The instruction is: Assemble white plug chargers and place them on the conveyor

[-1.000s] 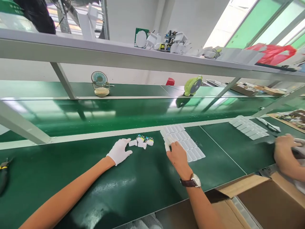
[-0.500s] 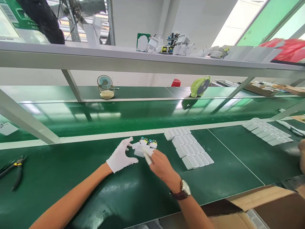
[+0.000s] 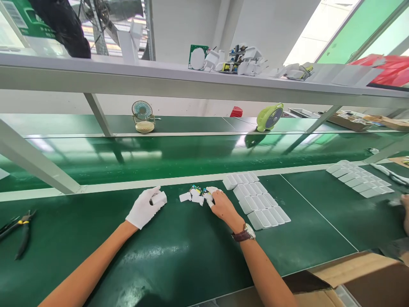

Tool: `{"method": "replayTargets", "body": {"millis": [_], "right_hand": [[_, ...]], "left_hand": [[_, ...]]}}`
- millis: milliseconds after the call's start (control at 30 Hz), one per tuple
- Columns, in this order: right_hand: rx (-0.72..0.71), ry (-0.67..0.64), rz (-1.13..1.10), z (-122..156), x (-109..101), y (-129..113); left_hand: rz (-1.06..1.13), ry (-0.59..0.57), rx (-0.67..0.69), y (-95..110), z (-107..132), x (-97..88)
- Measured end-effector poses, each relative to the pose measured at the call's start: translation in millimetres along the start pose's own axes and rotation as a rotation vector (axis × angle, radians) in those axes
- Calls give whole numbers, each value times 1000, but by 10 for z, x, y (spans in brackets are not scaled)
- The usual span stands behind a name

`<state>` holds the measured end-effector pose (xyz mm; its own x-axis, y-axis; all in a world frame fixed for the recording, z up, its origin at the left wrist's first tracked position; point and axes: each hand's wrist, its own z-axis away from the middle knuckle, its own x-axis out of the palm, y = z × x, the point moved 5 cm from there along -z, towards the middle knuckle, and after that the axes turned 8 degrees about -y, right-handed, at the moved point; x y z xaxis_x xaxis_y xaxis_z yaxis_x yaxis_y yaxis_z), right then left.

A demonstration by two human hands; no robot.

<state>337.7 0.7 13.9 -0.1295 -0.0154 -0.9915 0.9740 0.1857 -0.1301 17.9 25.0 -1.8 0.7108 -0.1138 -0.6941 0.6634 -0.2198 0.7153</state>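
Okay, gloved left hand [image 3: 142, 209] is curled round a white plastic shell [image 3: 159, 198], low over the green bench [image 3: 179, 256]. Bare right hand [image 3: 223, 205] has bent fingertips down on the small parts cluster [image 3: 195, 195]; whether it is pinching a part is unclear. Just right of it lie rows of white casings [image 3: 260, 204]; pliers [image 3: 19, 230] far left.

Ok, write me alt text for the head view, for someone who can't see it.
A gloved left hand holds a white plastic shell over a green bench, while the right hand touches a small cluster of white parts and circuit boards. To its right lie rows of white shells, with pliers far left.
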Motion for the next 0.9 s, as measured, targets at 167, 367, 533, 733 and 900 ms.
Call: {"method": "replayTargets", "body": {"millis": [167, 367, 533, 733, 900], "right_hand": [[70, 45, 22, 177, -158, 82], [-231, 45, -297, 430, -366, -394], [-525, -143, -447, 357, -131, -1118], [-253, -5, -211, -29, -91, -1053], [-182, -14, 70, -110, -87, -884]], "left_hand": [[-72, -89, 40, -48, 28, 209], [14, -39, 5, -111, 55, 220], [67, 45, -56, -106, 101, 104], [16, 180, -11, -122, 128, -52], [-13, 147, 2, -119, 113, -1]]}}
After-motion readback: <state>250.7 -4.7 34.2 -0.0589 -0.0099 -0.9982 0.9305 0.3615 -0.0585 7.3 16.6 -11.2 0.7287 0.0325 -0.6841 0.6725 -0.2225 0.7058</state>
